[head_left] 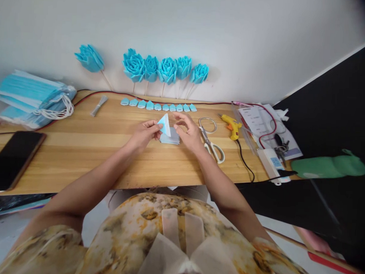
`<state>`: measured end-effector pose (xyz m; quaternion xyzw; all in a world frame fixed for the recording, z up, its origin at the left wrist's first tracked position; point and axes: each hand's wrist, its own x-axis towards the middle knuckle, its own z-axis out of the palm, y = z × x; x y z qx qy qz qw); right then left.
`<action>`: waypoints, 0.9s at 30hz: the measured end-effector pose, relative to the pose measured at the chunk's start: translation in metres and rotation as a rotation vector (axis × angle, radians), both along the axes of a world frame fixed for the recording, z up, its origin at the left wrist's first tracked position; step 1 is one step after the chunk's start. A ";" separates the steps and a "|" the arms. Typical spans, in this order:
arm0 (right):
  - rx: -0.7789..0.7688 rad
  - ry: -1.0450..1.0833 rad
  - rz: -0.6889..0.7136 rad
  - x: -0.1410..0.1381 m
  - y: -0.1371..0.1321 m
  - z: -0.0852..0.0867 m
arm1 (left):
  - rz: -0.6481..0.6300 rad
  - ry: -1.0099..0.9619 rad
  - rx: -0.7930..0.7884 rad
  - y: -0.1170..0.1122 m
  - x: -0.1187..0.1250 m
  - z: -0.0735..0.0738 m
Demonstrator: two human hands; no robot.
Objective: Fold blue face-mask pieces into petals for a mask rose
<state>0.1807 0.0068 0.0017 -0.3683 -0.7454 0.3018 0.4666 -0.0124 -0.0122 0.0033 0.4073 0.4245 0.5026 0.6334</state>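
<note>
My left hand [143,133] pinches a folded blue and white triangle of mask-like fabric [165,124] between thumb and fingers. Just right of it is my right hand [191,133], fingers curved and apart, holding nothing I can see. Below both hands lies a small stack of pale cut fabric pieces [169,137], partly covered by the triangle. Behind them runs a row of small folded blue petals [149,105]. A pair of scissors with pale handles [212,146] rests beside my right hand, close to a roll of clear tape [208,124].
Blue fabric flowers on sticks [167,70] lean against the wall. Blue face masks [31,93], a bundle of thin strips [99,106] and a phone [15,159] lie left. At right are a yellow glue gun [231,126], power strip [273,164], papers [255,119] and green bottle [325,166].
</note>
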 end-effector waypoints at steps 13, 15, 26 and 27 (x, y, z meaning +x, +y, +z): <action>0.208 -0.197 0.099 -0.001 0.004 -0.006 | 0.000 0.006 0.016 0.001 0.001 -0.004; 0.170 -0.173 0.085 -0.002 0.004 -0.008 | 0.010 0.057 0.055 0.000 0.001 -0.004; -0.153 0.016 0.058 -0.008 0.000 -0.006 | 0.034 0.203 0.143 0.000 0.002 -0.008; -0.182 0.036 0.061 -0.009 0.000 -0.005 | 0.033 0.207 0.142 0.000 0.002 -0.008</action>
